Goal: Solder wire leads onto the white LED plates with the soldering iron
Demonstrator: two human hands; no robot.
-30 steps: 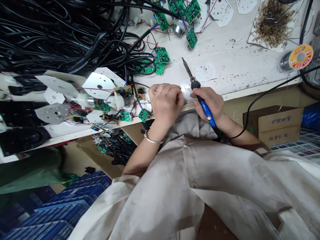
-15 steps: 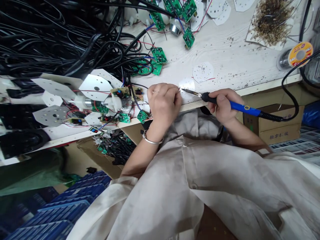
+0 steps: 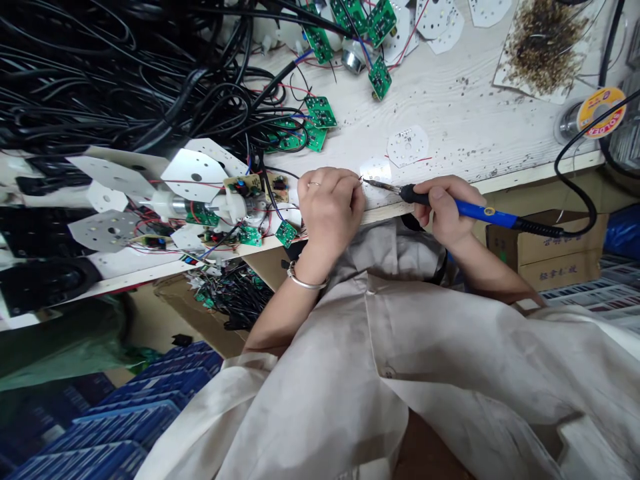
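While I monitor the head view, I note the following conditions.

1. Left hand (image 3: 330, 210): it rests on the near edge of the bench (image 3: 475, 113). The fingers are curled and the fingertips are pressed together on a thin wire (image 3: 361, 179). The wire is too small for me to read its colour. A ring (image 3: 313, 183) and a bracelet (image 3: 303, 281) are worn on this hand and wrist.
2. Right hand (image 3: 447, 212): it is closed around the soldering iron (image 3: 483, 213) at the front of the blue handle. The iron lies nearly level, with its tip pointing to 9 o'clock.
3. Work piece: a white LED plate (image 3: 377, 168) lies at the bench edge between the two hands. The iron tip meets the wire at the plate's 9 o'clock rim. I cannot tell whether the tip touches the plate itself.
4. Surroundings: a second LED plate (image 3: 407, 145) lies just beside the first, at its 1 o'clock. A solder spool (image 3: 599, 112) sits well apart at 3 o'clock. Green circuit boards (image 3: 320, 112) lie at 11 o'clock, against a mass of black cables (image 3: 125, 67).
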